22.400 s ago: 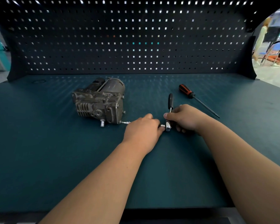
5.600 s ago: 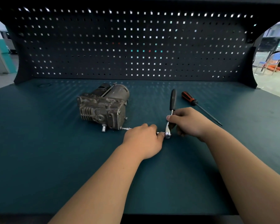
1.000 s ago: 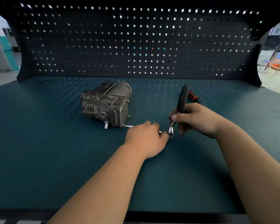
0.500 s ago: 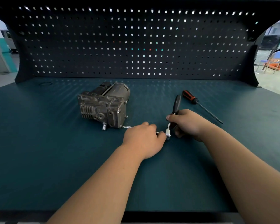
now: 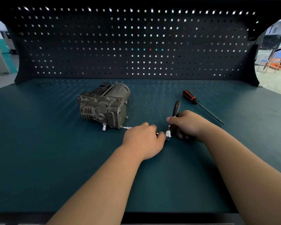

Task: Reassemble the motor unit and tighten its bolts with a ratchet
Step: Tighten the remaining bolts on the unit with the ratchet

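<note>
The grey, worn motor unit lies on the dark green bench mat, left of centre. A thin metal extension bar runs from its lower right corner toward me. My left hand is curled over that bar and hides most of it. At the bar's near end sits the ratchet, its silver head low and its black handle pointing up and away. My right hand grips the handle near the head.
A screwdriver with a red and black handle lies on the mat right of my right hand, its tip pointing right. A dark pegboard walls off the back of the bench. The bench's front edge runs below my forearms.
Over the last second my right hand swung the ratchet handle down and back a little; it now tilts less steeply than a second ago. My left hand and the motor unit stayed put.
</note>
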{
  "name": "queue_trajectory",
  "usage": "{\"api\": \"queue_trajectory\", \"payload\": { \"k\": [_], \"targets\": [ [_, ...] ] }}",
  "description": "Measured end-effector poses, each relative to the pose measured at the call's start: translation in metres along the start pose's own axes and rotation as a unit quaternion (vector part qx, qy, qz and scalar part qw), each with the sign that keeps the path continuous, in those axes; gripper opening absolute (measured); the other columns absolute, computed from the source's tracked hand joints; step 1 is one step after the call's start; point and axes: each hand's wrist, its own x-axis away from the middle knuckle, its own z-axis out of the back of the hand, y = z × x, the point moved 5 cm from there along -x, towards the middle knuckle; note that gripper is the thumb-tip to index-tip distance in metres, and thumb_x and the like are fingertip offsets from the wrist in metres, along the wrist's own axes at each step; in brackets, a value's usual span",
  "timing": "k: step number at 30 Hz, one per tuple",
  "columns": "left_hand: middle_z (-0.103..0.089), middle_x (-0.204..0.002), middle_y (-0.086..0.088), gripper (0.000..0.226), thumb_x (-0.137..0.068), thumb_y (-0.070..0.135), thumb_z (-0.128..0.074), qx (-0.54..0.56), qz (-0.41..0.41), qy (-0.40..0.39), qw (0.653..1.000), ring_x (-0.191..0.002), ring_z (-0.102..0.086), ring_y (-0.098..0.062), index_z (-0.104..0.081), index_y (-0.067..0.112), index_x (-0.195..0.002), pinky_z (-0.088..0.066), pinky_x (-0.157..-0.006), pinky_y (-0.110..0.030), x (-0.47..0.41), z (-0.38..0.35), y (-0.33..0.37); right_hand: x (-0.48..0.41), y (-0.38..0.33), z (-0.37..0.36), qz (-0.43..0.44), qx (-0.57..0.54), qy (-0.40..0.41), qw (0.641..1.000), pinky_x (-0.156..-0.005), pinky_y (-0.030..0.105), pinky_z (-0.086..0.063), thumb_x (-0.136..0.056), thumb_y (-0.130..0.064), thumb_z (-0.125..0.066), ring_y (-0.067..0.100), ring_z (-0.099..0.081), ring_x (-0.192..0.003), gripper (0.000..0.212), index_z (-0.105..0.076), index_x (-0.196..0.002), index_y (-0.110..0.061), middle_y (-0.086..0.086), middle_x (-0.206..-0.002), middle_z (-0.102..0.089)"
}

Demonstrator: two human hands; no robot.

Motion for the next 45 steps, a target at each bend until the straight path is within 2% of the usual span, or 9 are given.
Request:
{"api": "queue_trajectory", "payload": {
  "k": [7,11,15,20,25,28,34,39,45],
  "targets": [
    [-0.054,-0.106,0.001,0.042,-0.094,0.053,-0.028,0.002,-0.001,-0.008,1.000,-0.099,-0.055,-0.024,-0.057,0.023,-0.100,-0.030,-0.064,-0.032,-0.001,0.001,0.000,0.001,-0.004,0.004,0.066,-0.046,0.029,0.996,-0.044,0.026,-0.040,-0.090,-0.039,-0.059,0.020,-0.052,-0.042,0.031,-0.062,-0.078,-0.010,0.006,-0.059,-0.068],
    [-0.054,-0.107,0.001,0.042,-0.093,0.053,-0.028,0.006,-0.002,-0.009,1.000,-0.101,-0.055,-0.025,-0.058,0.024,-0.100,-0.030,-0.065,-0.032,-0.001,0.002,-0.001,0.008,-0.014,0.012,0.127,-0.111,0.035,0.985,-0.042,0.024,-0.041,-0.090,-0.027,-0.063,0.013,-0.053,-0.042,0.022,-0.062,-0.079,-0.008,-0.001,-0.049,-0.060],
    [-0.054,-0.111,0.000,0.043,-0.093,0.053,-0.028,0.005,-0.004,-0.010,1.000,-0.104,-0.055,-0.025,-0.058,0.024,-0.104,-0.031,-0.068,-0.032,0.000,0.002,-0.001,0.017,-0.022,0.017,0.170,-0.145,-0.015,0.975,-0.047,0.025,-0.046,-0.090,-0.014,-0.063,0.014,-0.057,-0.050,0.010,-0.067,-0.088,-0.006,-0.002,-0.061,-0.063],
    [-0.053,-0.110,0.000,0.042,-0.094,0.053,-0.027,0.006,-0.006,-0.013,1.000,-0.103,-0.055,-0.025,-0.057,0.024,-0.102,-0.030,-0.068,-0.033,0.000,0.002,0.000,0.029,-0.032,0.014,0.203,-0.173,-0.111,0.957,-0.049,0.024,-0.047,-0.077,-0.009,-0.071,0.016,-0.058,-0.052,0.007,-0.075,-0.074,-0.014,0.009,-0.072,-0.065],
    [-0.053,-0.109,-0.001,0.041,-0.094,0.053,-0.028,0.002,-0.006,-0.013,1.000,-0.103,-0.055,-0.025,-0.056,0.024,-0.100,-0.030,-0.068,-0.033,0.000,0.003,0.000,0.031,-0.031,0.011,0.191,-0.184,-0.151,0.953,-0.051,0.023,-0.048,-0.076,-0.008,-0.072,0.015,-0.059,-0.054,0.010,-0.077,-0.074,-0.016,0.011,-0.073,-0.063],
    [-0.053,-0.108,0.000,0.041,-0.094,0.053,-0.028,0.003,-0.004,-0.007,1.000,-0.101,-0.055,-0.025,-0.057,0.024,-0.099,-0.031,-0.067,-0.033,0.000,0.003,0.001,0.028,-0.028,0.012,0.174,-0.194,-0.124,0.957,-0.049,0.023,-0.048,-0.089,-0.003,-0.061,0.015,-0.059,-0.052,0.016,-0.074,-0.082,-0.011,0.009,-0.078,-0.069],
    [-0.055,-0.108,-0.001,0.041,-0.094,0.052,-0.028,0.006,-0.001,0.004,1.000,-0.098,-0.056,-0.026,-0.056,0.023,-0.094,-0.031,-0.066,-0.032,0.001,0.003,0.001,0.013,-0.016,0.005,0.091,-0.201,-0.052,0.974,-0.042,0.025,-0.045,-0.094,-0.016,-0.058,0.015,-0.055,-0.047,0.017,-0.062,-0.097,0.000,0.006,-0.074,-0.064],
    [-0.055,-0.109,-0.001,0.046,-0.095,0.053,-0.025,0.010,0.009,0.000,1.000,-0.100,-0.056,-0.025,-0.059,0.022,-0.100,-0.031,-0.067,-0.032,0.000,0.002,0.001,0.006,-0.005,-0.006,0.006,-0.150,-0.029,0.988,-0.038,0.022,-0.043,-0.097,-0.025,-0.055,0.013,-0.054,-0.041,0.028,-0.057,-0.081,-0.002,0.000,-0.051,-0.063],
    [-0.054,-0.106,0.000,0.037,-0.094,0.051,-0.025,0.013,0.009,-0.004,1.000,-0.094,-0.054,-0.023,-0.051,0.025,-0.087,-0.031,-0.066,-0.032,0.000,0.002,0.001,0.007,-0.006,-0.006,-0.005,-0.141,-0.026,0.990,-0.039,0.022,-0.043,-0.097,-0.026,-0.055,0.013,-0.054,-0.042,0.030,-0.059,-0.079,-0.002,0.001,-0.053,-0.064]
  ]
}}
